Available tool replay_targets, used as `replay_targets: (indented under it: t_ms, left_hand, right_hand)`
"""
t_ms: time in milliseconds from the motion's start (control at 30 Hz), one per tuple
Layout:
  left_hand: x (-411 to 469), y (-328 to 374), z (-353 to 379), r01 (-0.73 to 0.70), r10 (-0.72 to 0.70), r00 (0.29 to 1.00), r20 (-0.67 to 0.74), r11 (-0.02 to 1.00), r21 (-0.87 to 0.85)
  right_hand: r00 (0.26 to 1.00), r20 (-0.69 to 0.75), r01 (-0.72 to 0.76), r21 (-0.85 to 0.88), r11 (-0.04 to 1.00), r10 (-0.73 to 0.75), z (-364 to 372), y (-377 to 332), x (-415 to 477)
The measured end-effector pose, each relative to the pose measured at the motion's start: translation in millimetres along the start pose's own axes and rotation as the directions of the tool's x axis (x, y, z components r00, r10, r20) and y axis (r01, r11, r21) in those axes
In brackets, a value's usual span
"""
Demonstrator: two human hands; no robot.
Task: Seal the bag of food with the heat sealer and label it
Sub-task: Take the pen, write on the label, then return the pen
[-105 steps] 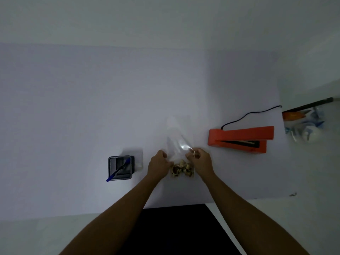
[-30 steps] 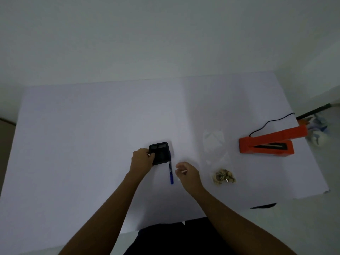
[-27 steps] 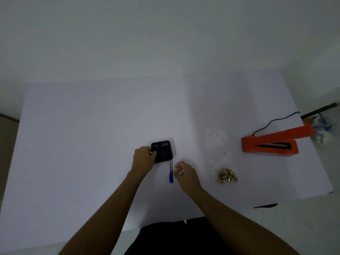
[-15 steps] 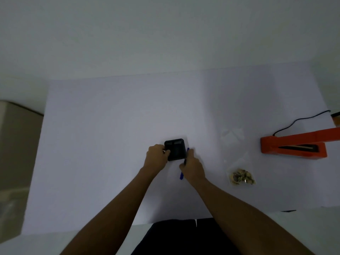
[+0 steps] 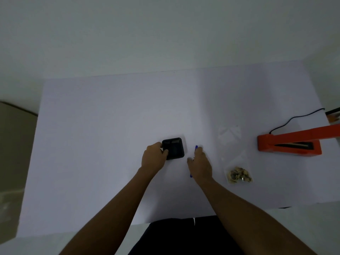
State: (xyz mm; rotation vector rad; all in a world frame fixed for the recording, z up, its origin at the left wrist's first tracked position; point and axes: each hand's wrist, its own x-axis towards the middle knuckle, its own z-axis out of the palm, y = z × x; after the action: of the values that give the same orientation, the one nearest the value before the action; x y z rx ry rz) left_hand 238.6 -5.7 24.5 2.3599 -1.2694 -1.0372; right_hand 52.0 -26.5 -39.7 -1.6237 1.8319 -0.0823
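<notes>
Head view showed both hands low at centre frame, apart from each other and each holding something. The left hand [image 5: 153,157] gripped the left side of a black pen holder [image 5: 174,148], thumb hooked over its near rim, and the holder stood upright on the counter [image 5: 110,126]. Just right of it, not touching the holder, the right hand [image 5: 201,162] was curled round a blue pen [image 5: 196,147]. One blue end poked out beside the fingertips toward the top of the frame, and the other end showed below the heel of the hand.

Further right lay the clear bag [image 5: 237,161], flat on the counter between the right hand and the sealer and touching neither. Its outline was faint against the white surface. The food [image 5: 239,176], a small brownish clump, sat gathered at the bag's lower end. Whether the bag's upper end was sealed could not be told.

At the right edge of the frame stood the orange heat sealer [image 5: 287,145], its upper arm lifted off the base and running out of the picture. A black cord [image 5: 294,118] curled from its left end up toward the upper right. Bare forearms reached in from the bottom corners, with dark clothing [image 5: 174,238] between them below the counter's near edge
</notes>
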Motion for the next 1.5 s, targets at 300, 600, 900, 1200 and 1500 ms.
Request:
replay_targets:
  t_ms: [300, 600, 900, 1200, 1500]
  left_hand:
    - [-18, 6, -4, -0.138, 0.165, 0.974, -0.155, 0.976, 0.171]
    - [-51, 34, -5, -0.474, 0.466, 0.88, -0.089, 0.866, -0.16]
    - [-79, 43, 13, -0.626, 0.625, 0.776, 0.085, 0.78, -0.017]
    - [-98, 50, 3, -0.36, 0.454, 0.845, 0.282, 0.874, -0.327]
    - [-75, -15, 7, -0.231, 0.265, 0.938, 0.224, 0.959, -0.167]
  right_hand:
    - [0.99, 0.053, 0.116, 0.24, 0.964, -0.132, -29, 9, -5]
    - [0.96, 0.281, -0.258, 0.9, 0.352, -0.014, -92, -23, -46]
    - [0.933, 0.353, -0.361, 0.9, 0.243, 0.078, -102, -45, -65]
    - [0.921, 0.337, -0.373, 0.909, 0.189, 0.196, -101, -51, -61]
    - [0.951, 0.151, -0.214, 0.953, 0.217, 0.271, -160, 7, -25]
